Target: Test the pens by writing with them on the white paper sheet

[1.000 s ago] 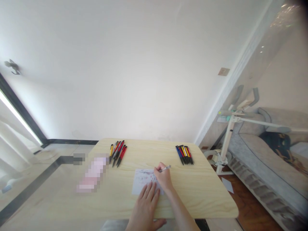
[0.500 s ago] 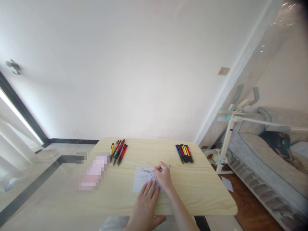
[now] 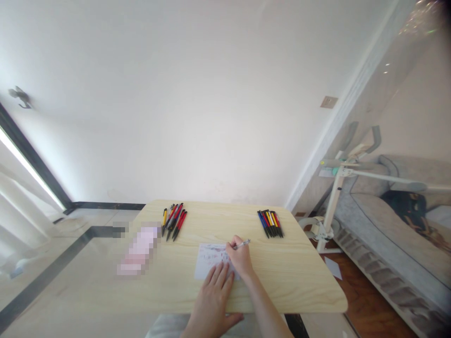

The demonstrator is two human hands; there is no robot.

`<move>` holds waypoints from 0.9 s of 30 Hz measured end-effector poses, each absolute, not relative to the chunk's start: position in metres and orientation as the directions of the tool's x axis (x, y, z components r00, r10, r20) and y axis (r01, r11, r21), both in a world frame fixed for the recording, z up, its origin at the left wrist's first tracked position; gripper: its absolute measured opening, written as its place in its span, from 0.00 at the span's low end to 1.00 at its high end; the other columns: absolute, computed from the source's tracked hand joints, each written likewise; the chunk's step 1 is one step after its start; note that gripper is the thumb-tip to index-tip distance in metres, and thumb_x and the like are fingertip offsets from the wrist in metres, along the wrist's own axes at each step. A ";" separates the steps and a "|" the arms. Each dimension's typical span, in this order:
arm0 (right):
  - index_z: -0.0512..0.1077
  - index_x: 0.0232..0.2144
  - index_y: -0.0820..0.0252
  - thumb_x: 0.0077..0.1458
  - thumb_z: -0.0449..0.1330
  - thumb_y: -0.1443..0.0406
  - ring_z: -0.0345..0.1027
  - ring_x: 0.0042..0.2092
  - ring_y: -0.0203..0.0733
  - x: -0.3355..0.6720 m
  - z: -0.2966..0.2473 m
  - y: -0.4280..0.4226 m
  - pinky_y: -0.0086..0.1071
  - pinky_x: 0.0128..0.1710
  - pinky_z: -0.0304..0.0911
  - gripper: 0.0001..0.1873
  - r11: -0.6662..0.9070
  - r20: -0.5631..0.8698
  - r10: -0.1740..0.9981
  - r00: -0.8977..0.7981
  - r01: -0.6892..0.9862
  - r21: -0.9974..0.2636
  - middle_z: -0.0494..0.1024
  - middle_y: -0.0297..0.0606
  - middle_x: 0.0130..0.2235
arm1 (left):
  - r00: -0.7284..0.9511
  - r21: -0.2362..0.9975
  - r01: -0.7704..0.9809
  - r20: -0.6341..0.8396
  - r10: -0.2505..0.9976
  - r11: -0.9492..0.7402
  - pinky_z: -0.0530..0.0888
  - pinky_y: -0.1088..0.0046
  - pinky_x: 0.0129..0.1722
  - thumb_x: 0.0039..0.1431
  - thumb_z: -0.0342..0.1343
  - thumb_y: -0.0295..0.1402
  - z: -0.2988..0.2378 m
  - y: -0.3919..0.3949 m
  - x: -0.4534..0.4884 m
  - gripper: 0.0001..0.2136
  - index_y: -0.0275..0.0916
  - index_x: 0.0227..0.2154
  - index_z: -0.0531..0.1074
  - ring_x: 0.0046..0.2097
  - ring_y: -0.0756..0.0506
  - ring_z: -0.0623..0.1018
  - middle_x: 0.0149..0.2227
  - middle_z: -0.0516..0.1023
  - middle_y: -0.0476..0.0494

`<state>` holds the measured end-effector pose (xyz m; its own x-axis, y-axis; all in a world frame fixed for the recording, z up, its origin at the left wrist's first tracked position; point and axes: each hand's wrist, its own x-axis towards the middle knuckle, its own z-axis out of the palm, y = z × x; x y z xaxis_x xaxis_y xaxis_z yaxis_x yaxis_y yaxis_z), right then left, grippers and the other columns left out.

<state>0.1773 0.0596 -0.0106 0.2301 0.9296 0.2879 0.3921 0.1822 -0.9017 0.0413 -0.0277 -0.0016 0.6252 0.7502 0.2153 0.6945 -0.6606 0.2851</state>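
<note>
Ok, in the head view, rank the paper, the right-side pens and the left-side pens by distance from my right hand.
1. Paper, under the right hand, which grips a pen.
2. Right pen bunch, beyond it on the right.
3. Left pen bunch, far across on the left.

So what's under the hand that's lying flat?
The left hand rests on a white paper with red scribbles, lying on the table. Any marks beneath the hand are covered.
</note>
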 end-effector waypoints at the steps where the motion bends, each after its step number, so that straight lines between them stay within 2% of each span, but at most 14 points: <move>1: 0.58 0.16 0.56 0.44 0.53 0.66 0.55 0.19 0.34 0.177 -0.010 0.059 0.26 0.19 0.50 0.09 0.181 0.286 0.930 0.231 0.390 -0.903 0.61 0.25 0.15 | 0.626 0.285 0.693 0.215 0.749 -0.662 0.54 0.55 0.58 0.40 0.59 0.49 -0.001 -0.028 0.041 0.43 0.40 0.59 0.51 0.61 0.36 0.52 0.62 0.51 0.38; 8: 0.57 0.15 0.55 0.44 0.54 0.65 0.54 0.18 0.34 0.177 -0.009 0.059 0.26 0.19 0.50 0.10 0.181 0.278 0.934 0.223 0.376 -0.909 0.59 0.25 0.13 | 0.628 0.299 0.692 0.201 0.752 -0.657 0.53 0.54 0.59 0.41 0.59 0.49 -0.002 -0.027 0.042 0.42 0.41 0.58 0.51 0.62 0.36 0.52 0.62 0.51 0.38; 27: 0.59 0.16 0.55 0.44 0.54 0.65 0.56 0.19 0.34 0.178 -0.006 0.058 0.26 0.20 0.51 0.10 0.172 0.264 0.936 0.232 0.355 -0.919 0.61 0.25 0.14 | 0.623 0.301 0.693 0.208 0.754 -0.655 0.54 0.54 0.58 0.40 0.60 0.49 -0.003 -0.028 0.041 0.42 0.41 0.58 0.52 0.62 0.36 0.52 0.62 0.51 0.38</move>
